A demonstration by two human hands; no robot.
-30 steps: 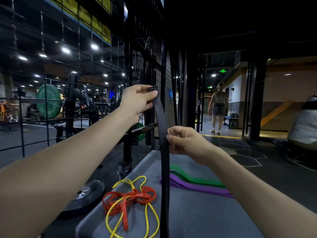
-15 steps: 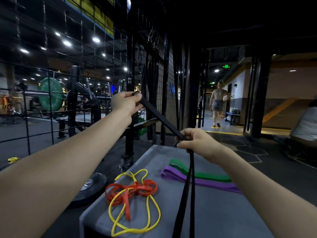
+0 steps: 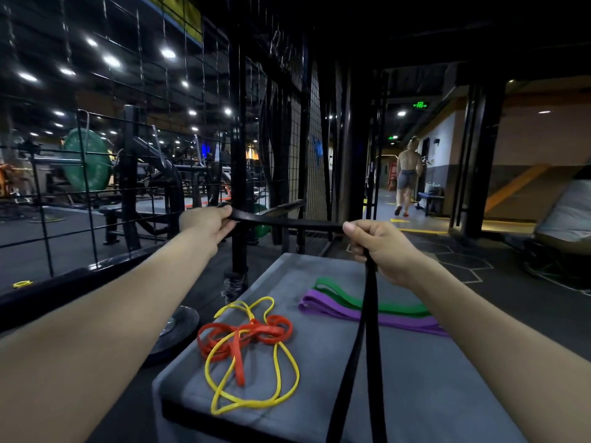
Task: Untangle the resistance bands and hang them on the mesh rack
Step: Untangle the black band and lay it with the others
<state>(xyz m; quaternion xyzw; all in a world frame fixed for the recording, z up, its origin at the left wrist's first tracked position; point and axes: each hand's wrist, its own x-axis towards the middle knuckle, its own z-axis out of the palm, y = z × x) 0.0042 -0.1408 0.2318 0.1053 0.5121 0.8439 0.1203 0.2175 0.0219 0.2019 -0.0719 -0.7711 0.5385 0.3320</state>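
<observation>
Wide flat black rubber resistance band [image 3: 367, 318]: stretched level across mid-frame, then two strands drop off the bottom edge. Thin yellow rubber loop band [image 3: 281, 362] and flat orange rubber band [image 3: 256, 334]: knotted together, lower centre on the grey padded worktop [image 3: 431, 385]. Flat green band [image 3: 345, 297] and flat purple band [image 3: 339, 310]: side by side, centre right. Black wire mesh rack [image 3: 297, 129]: upright, upper centre.

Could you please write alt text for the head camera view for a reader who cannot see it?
Two bare hands stretch a black resistance band level, left hand and right hand gripping it, its loop hanging down over a grey padded bench. On the bench lie tangled orange band and yellow band, plus green band and purple band; the mesh rack stands behind.
</observation>
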